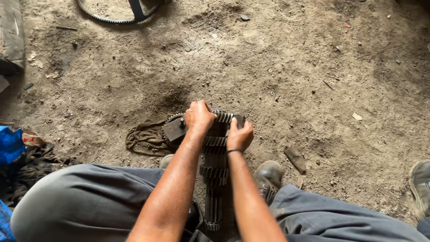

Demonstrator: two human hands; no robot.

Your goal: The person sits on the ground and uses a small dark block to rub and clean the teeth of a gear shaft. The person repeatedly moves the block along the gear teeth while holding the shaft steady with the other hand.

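A long steel gear shaft (215,175) with several toothed gears stands on the dirt floor between my knees. My left hand (198,116) is closed over the top gear and a dark flat metal piece (174,129) at the shaft's upper end. Close beside it, my right hand (239,136) grips the right side of the top gear (224,118), thumb up on the teeth. A thin dark band circles my right wrist.
A dirty brown rag (145,139) lies left of the shaft. A toothed rubber belt (118,13) sits at the top. A flat metal scrap (295,159) lies to the right. My boot (268,177) is beside the shaft; another shoe (420,183) at far right. Blue plastic (10,148) at left.
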